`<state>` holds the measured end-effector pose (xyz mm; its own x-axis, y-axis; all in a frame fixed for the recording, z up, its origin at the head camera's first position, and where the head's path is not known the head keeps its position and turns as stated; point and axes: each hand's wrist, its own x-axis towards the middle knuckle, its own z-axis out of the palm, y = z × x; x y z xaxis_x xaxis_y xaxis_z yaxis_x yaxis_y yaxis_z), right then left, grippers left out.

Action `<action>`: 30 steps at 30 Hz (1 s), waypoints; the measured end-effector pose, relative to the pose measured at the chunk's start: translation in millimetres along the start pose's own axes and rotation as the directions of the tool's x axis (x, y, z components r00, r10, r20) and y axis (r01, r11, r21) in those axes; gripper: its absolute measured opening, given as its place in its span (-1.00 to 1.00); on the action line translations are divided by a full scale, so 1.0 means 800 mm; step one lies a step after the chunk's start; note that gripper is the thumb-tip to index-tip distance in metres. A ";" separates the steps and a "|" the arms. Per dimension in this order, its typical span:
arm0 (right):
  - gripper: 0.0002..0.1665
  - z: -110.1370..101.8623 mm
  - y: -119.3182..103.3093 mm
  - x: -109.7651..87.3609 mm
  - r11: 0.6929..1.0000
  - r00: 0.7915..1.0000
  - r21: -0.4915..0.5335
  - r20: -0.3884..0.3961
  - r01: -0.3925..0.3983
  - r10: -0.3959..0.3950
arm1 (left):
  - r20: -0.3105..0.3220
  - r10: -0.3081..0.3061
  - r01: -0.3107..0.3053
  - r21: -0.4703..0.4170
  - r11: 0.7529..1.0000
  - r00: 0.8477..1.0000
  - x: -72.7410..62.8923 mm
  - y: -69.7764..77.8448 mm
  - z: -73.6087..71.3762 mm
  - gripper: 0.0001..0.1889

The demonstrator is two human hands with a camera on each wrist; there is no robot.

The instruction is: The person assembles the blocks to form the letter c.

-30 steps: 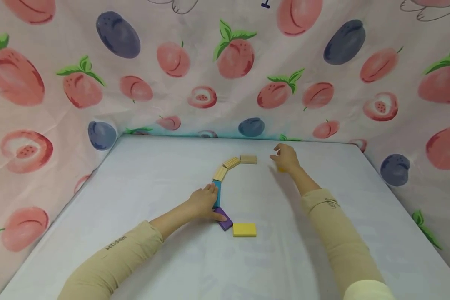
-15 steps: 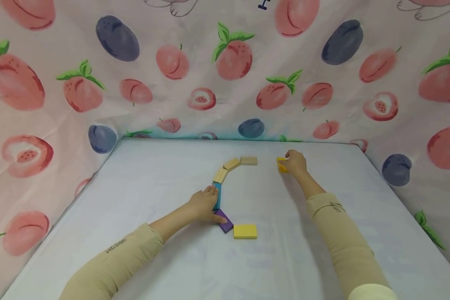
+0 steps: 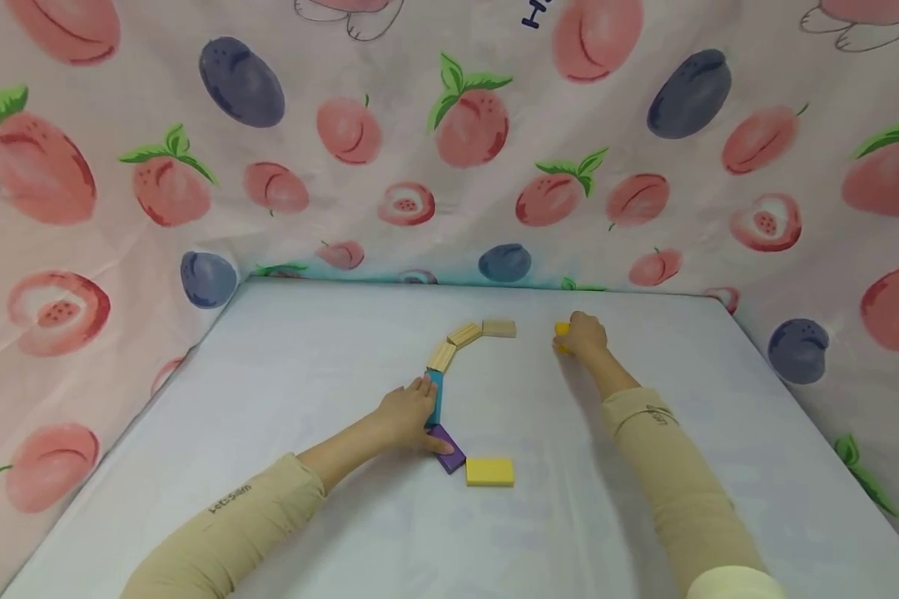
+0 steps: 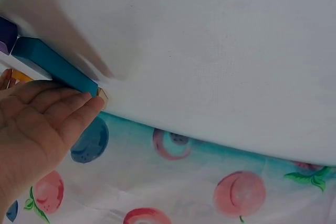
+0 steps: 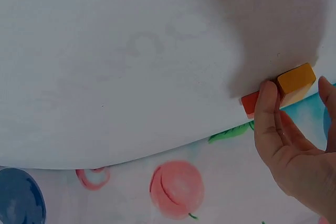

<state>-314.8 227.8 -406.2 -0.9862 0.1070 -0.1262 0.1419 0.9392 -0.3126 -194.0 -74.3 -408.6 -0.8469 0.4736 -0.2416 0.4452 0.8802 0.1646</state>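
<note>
My left hand (image 3: 406,413) lies with straight fingers along the outer side of a blue block (image 3: 435,399). Its thumb reaches over a purple block (image 3: 449,453). In the left wrist view the flat palm borders the blue block (image 4: 55,65). Farther back, my right hand (image 3: 588,336) holds a yellow block (image 3: 563,329) between thumb and fingers. In the right wrist view, the fingers lie along one side of this block (image 5: 296,80) and the thumb on the other. A red block (image 5: 250,104) shows beside it, partly hidden behind the fingers.
Three plain wooden blocks (image 3: 464,334) continue the curve from the blue block toward the back. Another yellow block (image 3: 489,472) lies flat at the purple block's near corner. A white table (image 3: 307,333) carries everything, with a peach-patterned cloth (image 3: 449,208) behind it.
My right hand has come down from above and closed around the yellow block. The left hand keeps its place. The whole head view has shifted slightly.
</note>
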 end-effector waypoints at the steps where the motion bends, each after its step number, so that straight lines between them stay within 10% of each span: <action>1: -0.37 0.001 0.000 0.000 1.000 1.000 0.001 -0.002 -0.007 0.007 | 0.000 0.000 0.000 0.001 1.000 1.000 0.000 0.000 -0.001 0.12; 23: -0.40 -0.007 -0.001 -0.016 0.993 0.996 0.087 0.015 0.084 -0.086 | 0.001 0.012 -0.012 -0.005 1.000 1.000 -0.003 0.002 -0.006 0.10; 30: -0.54 -0.006 0.006 -0.043 0.958 0.962 0.099 -0.047 0.271 -0.267 | -0.003 0.019 -0.019 -0.009 1.000 1.000 -0.003 0.000 -0.006 0.10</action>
<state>-280.8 230.3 -398.8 -0.9911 -0.1330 0.0061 -0.1229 0.8960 -0.4266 -193.5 -75.5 -403.7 -0.8390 0.4904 -0.2359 0.4588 0.8706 0.1779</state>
